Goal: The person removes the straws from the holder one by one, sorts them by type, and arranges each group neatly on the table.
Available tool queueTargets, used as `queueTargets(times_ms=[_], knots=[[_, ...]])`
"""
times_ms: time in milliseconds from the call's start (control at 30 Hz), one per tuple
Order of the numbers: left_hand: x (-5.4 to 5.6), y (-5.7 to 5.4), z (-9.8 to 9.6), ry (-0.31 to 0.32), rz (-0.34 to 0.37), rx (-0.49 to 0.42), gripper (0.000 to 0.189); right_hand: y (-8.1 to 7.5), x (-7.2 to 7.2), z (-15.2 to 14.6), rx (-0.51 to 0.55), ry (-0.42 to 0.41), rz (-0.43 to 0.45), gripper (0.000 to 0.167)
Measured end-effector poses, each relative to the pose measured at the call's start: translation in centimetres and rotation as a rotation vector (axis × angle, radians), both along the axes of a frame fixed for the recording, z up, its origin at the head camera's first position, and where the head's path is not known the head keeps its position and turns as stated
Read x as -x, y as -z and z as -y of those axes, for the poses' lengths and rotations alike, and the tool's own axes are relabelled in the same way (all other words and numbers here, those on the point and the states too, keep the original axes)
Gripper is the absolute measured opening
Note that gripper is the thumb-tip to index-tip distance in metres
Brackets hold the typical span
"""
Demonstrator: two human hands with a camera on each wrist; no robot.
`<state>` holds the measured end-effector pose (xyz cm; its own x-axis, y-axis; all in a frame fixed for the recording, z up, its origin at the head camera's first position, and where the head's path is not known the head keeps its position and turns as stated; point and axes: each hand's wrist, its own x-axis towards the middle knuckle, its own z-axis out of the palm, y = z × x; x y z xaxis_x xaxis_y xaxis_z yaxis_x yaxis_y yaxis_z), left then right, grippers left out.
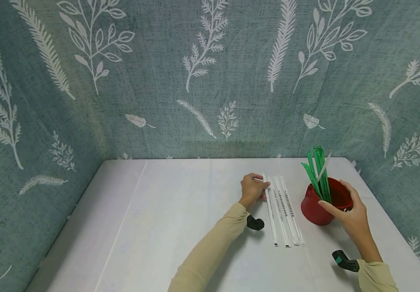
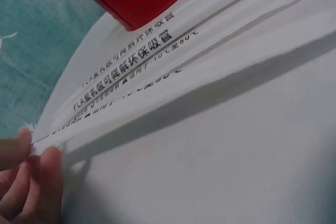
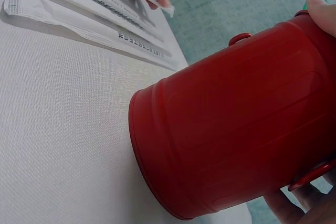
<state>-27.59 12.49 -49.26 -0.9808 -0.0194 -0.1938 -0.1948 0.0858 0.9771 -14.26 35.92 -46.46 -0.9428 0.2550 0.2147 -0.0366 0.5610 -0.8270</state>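
Your left hand point(image 1: 253, 190) pinches with thumb and fingers the far end of one long white paper-wrapped straw point(image 1: 271, 217), to the left of the red round metal-looking bucket point(image 1: 313, 211). Your right hand point(image 1: 355, 214) is spread wide around this bucket and grips it near the rim. In my judgement, the straw could slip or its wrapper could tear, because you have only the tip. The bucket may tip if you pull it unevenly, as tall green-wrapped straws point(image 1: 325, 187) lean inside, with one thin white piece point(image 1: 324, 167). Left of the bucket, the other white straws point(image 1: 286, 211) stand in the way; a low carry could drag them.
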Motion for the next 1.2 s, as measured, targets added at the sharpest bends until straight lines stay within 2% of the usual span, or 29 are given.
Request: queueTargets(times_ms=[633,867,967,1100,1200], knots=[[-0.38,-0.03,-0.37,-0.018,-0.111,0.122,0.023,-0.08,-0.06,-0.03,0.006,-0.005,-0.015,0.080],[-0.24,0.04,-0.06,0.007,-0.277,0.355,0.023,-0.01,-0.08,0.09,0.004,-0.002,-0.017,0.080],[-0.33,-0.07,0.13,0.029,-0.321,0.427,0.022,0.01,-0.12,0.12,-0.003,0.001,-0.017,0.081],[-0.45,-0.12,0.31,0.058,-0.346,0.464,0.018,0.02,-0.13,0.14,-0.005,0.004,-0.017,0.081],[-0.42,-0.08,0.44,0.076,-0.351,0.443,0.015,0.04,-0.10,0.19,-0.004,0.008,-0.014,0.081]])
